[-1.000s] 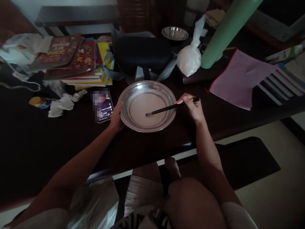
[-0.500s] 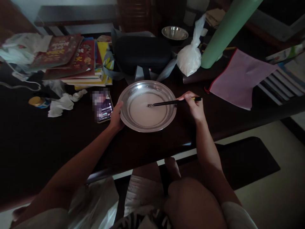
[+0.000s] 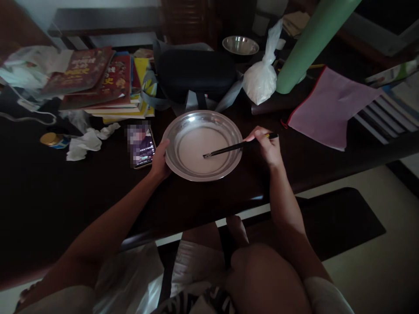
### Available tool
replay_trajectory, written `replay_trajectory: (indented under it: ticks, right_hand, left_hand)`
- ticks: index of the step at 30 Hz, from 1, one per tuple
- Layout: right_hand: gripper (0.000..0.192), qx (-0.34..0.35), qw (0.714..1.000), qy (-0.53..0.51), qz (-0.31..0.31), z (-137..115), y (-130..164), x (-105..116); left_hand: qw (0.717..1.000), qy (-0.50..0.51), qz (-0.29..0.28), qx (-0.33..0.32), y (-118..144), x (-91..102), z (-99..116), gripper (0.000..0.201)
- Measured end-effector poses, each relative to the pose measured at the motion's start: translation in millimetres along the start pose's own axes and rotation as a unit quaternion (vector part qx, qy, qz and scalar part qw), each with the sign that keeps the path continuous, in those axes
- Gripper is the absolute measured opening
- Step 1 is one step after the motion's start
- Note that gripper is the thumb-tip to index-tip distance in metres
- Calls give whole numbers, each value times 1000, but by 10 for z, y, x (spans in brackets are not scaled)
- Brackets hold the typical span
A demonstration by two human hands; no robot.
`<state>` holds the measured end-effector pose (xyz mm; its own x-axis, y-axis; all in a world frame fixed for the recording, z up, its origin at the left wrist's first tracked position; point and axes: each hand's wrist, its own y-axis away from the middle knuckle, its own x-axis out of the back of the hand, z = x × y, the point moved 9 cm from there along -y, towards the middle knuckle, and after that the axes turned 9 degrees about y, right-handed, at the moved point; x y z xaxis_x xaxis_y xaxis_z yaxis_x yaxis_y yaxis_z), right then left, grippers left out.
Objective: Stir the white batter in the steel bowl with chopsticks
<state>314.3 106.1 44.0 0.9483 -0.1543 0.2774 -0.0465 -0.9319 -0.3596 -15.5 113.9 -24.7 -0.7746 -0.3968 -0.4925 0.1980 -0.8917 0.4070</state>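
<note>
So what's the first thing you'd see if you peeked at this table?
The shiny metal plate in the middle of the dark table, with pale liquid in it. The right hand dips black chopsticks into it, and the left hand grips the plate's left rim. After that, the lit phone just left of the plate, and the green roll leaning at the back right.

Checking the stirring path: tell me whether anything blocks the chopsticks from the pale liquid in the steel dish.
Nothing visible does. The right hand holds the black chopsticks, tips already in the pale liquid; the left hand grips the round steel dish rim.
</note>
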Motion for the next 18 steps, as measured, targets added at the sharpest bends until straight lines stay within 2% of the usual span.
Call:
replay_trajectory:
  ticks: [3, 8, 13, 18]
  right_hand:
    - [39, 12, 999, 14, -32, -27, 1, -65]
    - [41, 7, 999, -5, 38, -14, -2, 68]
    - [40, 12, 999, 19, -35, -23, -2, -70]
    - [41, 13, 999, 11, 43, -4, -8, 79]
  left_hand:
    - [1000, 1, -4, -7, -21, 10, 4, 18]
    - [1000, 9, 0, 7, 21, -24, -7, 24]
    - [1000, 8, 11, -5, 49, -33, 27, 18]
    - [1000, 7, 19, 8, 57, -19, 21, 33]
